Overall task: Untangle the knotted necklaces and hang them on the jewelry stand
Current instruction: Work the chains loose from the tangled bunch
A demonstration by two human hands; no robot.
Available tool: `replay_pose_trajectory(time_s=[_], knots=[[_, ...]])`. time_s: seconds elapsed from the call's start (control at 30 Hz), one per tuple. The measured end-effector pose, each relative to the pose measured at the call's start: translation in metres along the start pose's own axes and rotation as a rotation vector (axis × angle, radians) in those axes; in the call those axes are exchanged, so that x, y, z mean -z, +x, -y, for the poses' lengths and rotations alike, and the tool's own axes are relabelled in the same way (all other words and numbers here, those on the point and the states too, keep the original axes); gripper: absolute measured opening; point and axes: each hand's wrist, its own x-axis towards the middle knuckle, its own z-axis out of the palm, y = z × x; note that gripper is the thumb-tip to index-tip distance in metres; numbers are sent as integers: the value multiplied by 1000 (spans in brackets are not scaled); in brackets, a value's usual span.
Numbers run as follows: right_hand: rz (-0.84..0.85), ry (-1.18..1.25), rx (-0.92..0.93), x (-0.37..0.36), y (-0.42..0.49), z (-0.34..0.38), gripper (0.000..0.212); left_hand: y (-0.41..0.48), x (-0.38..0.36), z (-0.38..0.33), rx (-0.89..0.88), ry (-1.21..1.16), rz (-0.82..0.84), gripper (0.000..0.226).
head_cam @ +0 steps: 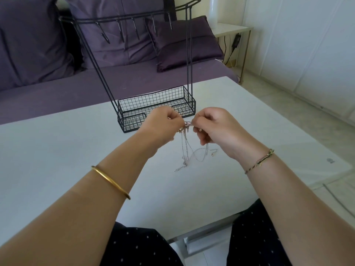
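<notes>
1. The knotted necklaces [185, 148] hang just in front of the stand [184, 96], with their loose ends trailing on the counter [57, 150].
2. The left hand [165, 121] and the right hand [213, 127] each pinch the knot with curled fingers.

The jewelry stand [155, 110] sits on the table [57, 150] just behind the left hand [163, 123] and right hand [213, 127], which pinch the knotted necklaces [187, 146] between them, chain ends trailing onto the tabletop, while a sofa [76, 87] with cushions [184, 45] lies behind the table.
</notes>
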Motion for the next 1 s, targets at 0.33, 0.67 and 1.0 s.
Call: replay_pose_trajectory(time_s=[0.33,0.67,1.0], knots=[[-46,29,-21,3,1,0,13,1,7,2,144,-339,130,19],[-117,69,34,-2,1,0,8,2,0,3,86,-11,45,19],[94,-54,-108,-4,-4,4,12,1,-4,-3,257,-438,41,19]])
